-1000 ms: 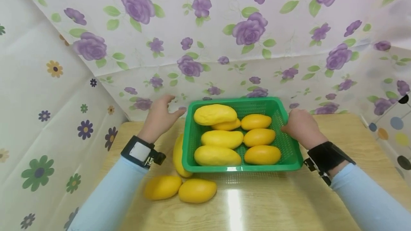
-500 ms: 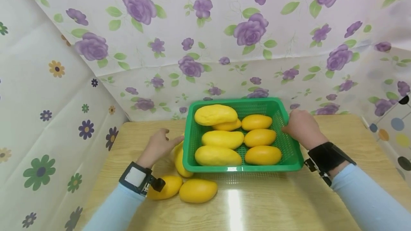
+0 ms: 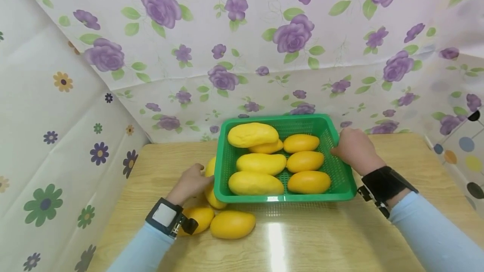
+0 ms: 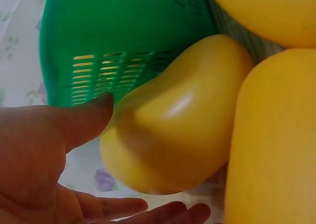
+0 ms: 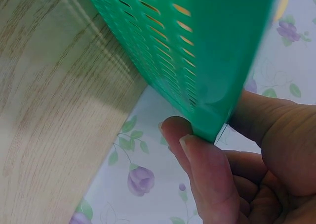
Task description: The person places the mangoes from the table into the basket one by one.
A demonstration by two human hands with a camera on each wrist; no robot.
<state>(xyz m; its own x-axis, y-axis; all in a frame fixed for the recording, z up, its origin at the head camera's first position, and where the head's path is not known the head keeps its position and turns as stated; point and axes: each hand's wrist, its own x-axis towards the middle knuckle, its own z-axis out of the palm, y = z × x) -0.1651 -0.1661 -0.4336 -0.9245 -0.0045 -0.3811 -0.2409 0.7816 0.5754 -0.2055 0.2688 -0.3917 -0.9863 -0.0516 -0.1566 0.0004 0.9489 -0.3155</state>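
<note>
My left hand is at the left side of the green plastic basket, next to a yellow mango lying against the basket wall. In the left wrist view, the thumb is over one side of this mango and the straight fingers extend along the other, spread apart and not closed round it. My right hand grips the basket's right rim; in the right wrist view, the fingertips and thumb pinch the basket edge from both sides. Inside the basket lie several mangoes, paler yellow at left, deeper orange-yellow at right.
Two more mangoes, one in front of the basket and another partly behind the left wrist strap, lie on the wooden table. A flower-printed cloth hangs behind the table, with more printed cloth at left.
My left hand has come down and toward me from beside the basket's far left corner to the mango at its left side. The right hand stays on the rim.
</note>
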